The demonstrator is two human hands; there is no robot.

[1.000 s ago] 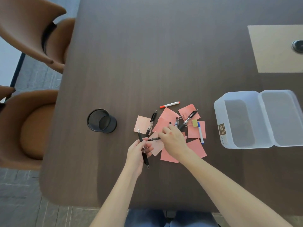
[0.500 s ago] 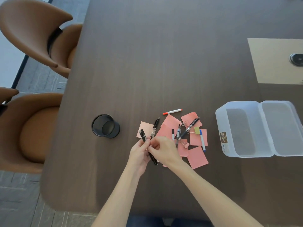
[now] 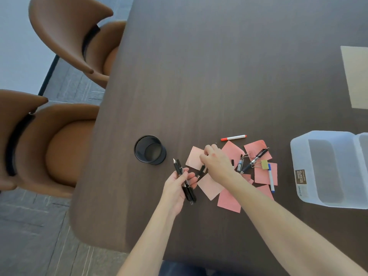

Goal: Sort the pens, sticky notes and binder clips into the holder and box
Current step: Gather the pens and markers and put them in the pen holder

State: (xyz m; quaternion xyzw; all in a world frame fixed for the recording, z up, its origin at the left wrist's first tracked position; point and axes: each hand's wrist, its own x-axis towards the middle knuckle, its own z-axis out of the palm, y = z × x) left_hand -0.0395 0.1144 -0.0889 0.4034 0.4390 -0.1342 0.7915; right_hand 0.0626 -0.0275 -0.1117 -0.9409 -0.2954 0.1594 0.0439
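Observation:
My left hand (image 3: 176, 189) grips two black pens (image 3: 184, 181) side by side, tips pointing up-left, just right of the black mesh pen holder (image 3: 149, 150). My right hand (image 3: 216, 163) rests over the pink sticky notes (image 3: 229, 200), fingers closed around another black pen (image 3: 201, 172) that pokes out below them. More pens lie in the pile: a black one (image 3: 256, 159), a white one with a blue cap (image 3: 271, 178), and a white marker with an orange cap (image 3: 233, 138). A yellow binder clip (image 3: 263, 164) sits among the notes. The clear plastic box (image 3: 302, 156) stands open at right.
The dark wooden table (image 3: 209, 76) has its left edge beside two brown chairs (image 3: 65, 34). A beige mat (image 3: 356, 76) lies at the far right. The box lid (image 3: 363, 148) is folded open to the right.
My left hand now holds two pens and has drawn apart to the left. My right hand moved up over the notes and closed on a third black pen.

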